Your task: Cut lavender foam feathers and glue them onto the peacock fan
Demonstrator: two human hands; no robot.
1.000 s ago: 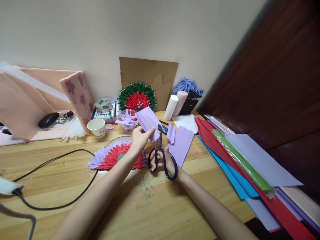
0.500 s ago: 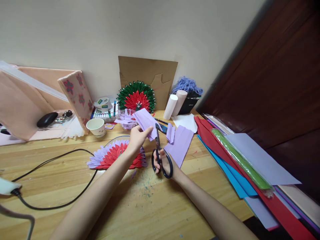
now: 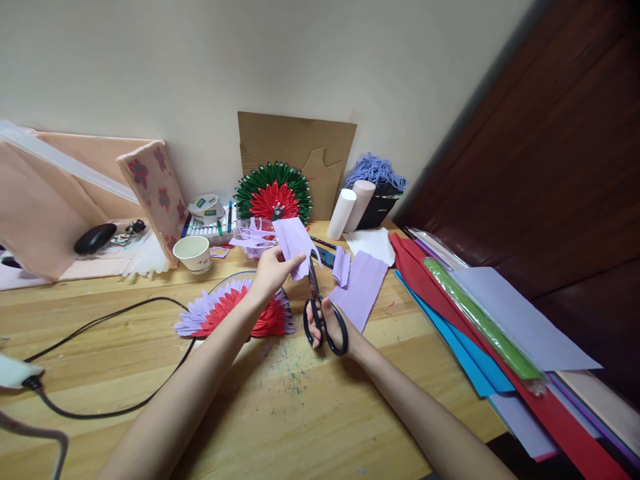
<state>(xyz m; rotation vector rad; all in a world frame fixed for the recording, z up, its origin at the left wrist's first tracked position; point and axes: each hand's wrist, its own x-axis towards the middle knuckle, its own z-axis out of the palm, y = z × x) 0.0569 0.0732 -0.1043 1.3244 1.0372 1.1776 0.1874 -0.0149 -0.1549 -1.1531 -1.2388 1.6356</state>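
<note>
Above the table (image 3: 280, 413), left of the loose sheet (image 3: 360, 287), the left hand (image 3: 273, 270) pinches the purple paper (image 3: 291, 237) between thumb and fingers. The right hand (image 3: 327, 323) is curled around the handles of the scissors (image 3: 315, 288), blades at the paper's lower right edge, where a narrow strip curls away. The handles stand closer together than one second earlier; the paper shows a broader face than half a second earlier.

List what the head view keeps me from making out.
All in the head view:
Centre of the red-and-lavender petal fan: hidden by the left forearm.
Far fingers of the left hand: behind the thin lavender paper rectangle.
Lettering on the round white paper cup: too small.
Pale oblong block at far left: cut off by the picture's edge.
</note>
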